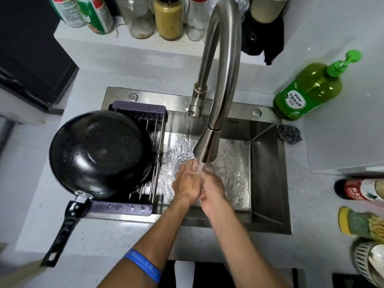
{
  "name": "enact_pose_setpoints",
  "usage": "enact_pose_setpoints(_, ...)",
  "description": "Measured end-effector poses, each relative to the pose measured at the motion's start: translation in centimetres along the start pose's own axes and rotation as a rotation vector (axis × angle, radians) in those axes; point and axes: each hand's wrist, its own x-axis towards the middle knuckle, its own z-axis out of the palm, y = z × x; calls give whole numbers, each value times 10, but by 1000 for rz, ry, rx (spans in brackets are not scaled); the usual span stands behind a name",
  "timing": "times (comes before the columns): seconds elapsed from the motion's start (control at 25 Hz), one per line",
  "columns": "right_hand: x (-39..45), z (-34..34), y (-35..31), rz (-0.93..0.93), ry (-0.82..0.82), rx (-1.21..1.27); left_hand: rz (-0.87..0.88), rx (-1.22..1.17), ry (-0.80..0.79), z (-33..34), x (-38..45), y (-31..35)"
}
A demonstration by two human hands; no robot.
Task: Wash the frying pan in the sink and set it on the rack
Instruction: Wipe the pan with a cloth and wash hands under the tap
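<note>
The black frying pan lies upside down on the purple-framed wire rack over the left part of the steel sink. Water drops cover its bottom, and its black handle points toward the front left over the counter. Both hands are in the basin under the running tap. My left hand and my right hand press against each other in the stream, fingers loosely curled, holding nothing. Neither touches the pan.
A green dish-soap pump bottle and a steel scourer sit at the sink's back right. Jars and bottles line the rear ledge. Bottles and a sponge lie along the right edge. A dark appliance stands at the left.
</note>
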Motion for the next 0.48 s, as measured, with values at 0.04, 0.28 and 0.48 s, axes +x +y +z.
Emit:
enact_pose_setpoints(0.04,0,2,1,0,-22,86,-10,-144,34,1,-3,2)
enact_pose_setpoints(0.28,6,4,-13,81,-285,286,-292,-1034,-88,-15,-8,7)
enact_pose_setpoints(0.48,12,-4,-3,34,-114,182,-378,-971,-87,-10,-19,0)
